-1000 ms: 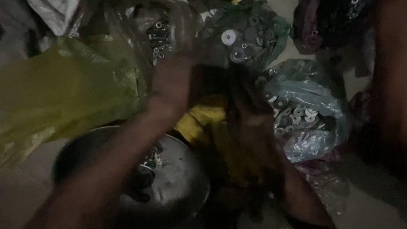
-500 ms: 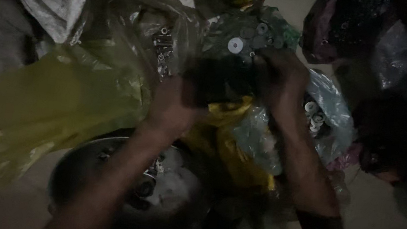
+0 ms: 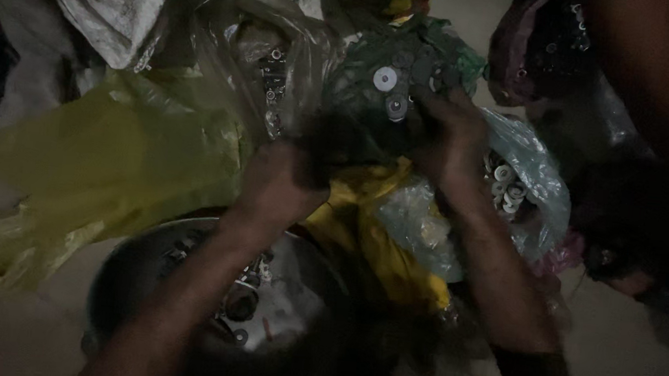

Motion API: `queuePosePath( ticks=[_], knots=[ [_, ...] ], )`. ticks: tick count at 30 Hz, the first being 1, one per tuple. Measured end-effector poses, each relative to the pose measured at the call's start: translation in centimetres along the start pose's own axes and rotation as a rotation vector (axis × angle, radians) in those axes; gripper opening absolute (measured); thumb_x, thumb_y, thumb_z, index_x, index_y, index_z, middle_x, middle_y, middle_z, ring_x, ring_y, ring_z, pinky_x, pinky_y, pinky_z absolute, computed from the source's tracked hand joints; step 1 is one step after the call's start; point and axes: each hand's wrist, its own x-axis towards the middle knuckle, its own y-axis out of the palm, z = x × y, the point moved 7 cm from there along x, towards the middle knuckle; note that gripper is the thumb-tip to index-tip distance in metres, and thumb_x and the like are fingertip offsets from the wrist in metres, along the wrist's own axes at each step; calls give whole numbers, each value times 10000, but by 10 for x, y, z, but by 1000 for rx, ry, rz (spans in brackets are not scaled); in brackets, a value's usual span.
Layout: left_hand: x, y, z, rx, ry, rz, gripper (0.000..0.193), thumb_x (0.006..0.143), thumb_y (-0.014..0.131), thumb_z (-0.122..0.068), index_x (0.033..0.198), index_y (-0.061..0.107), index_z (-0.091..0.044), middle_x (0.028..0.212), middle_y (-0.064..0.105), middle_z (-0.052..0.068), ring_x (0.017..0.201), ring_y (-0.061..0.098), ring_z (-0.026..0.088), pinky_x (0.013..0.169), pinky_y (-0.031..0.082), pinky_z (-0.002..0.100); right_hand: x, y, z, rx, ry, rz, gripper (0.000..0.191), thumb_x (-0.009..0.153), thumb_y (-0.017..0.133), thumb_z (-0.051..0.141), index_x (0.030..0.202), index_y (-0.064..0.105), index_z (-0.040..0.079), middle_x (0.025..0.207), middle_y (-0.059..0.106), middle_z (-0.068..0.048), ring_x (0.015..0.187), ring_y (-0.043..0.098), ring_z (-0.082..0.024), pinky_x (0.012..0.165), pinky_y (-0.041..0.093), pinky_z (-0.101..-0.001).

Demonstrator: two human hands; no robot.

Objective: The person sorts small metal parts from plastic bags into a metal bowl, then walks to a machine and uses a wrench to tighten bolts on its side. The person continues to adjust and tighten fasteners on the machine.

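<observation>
Both hands — left hand (image 3: 290, 180) and right hand (image 3: 454, 138) — were at the green bag (image 3: 394, 79) of washers, above the metal bowl (image 3: 130, 275). Fingers too blurry to tell. Picking washers looked underway — needing a careful pinch.

We have a single view, from the camera worn on the head, looking steeply down and slightly forward. It sits close over our left hand (image 3: 286, 179) and right hand (image 3: 457, 143), with the metal bowl (image 3: 130, 275) at the lower edge and plastic bags filling the top.
</observation>
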Motion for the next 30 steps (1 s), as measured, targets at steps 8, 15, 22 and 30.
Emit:
queuePosePath(
  ticks=[8,15,22,30],
  knots=[
    [-42,-15,-27,-81,35,-84,552,713,788,-145,1224,640,0,931,712,209,818,703,412,699,565,509,4,6,-1,7,73,-13,185,870,791,47,1026,692,39,986,625,-159,898,656,-360,750,527,-438],
    [-124,-6,-51,-501,-85,-114,745,834,703,18,1528,443,-55,808,689,135,707,669,260,673,550,398,-43,-12,-25,1051,512,-199,97,1045,678,110,1139,672,89,894,552,-23,747,511,-166,630,434,-326],
    [-152,14,-73,-613,21,-210,626,825,658,32,1429,559,-98,1007,728,184,885,718,288,728,563,370,-64,-32,-7,1758,600,-100,256,1047,690,212,1246,621,66,887,605,-12,681,502,-99,528,415,-268],
    [-155,31,-71,-625,-315,-69,458,890,647,-33,1323,667,-178,808,752,135,704,747,234,656,568,345,-57,-55,10,1572,744,-198,420,1008,660,212,1376,568,30,1108,705,-85,736,580,-110,621,474,-257]
  ],
)
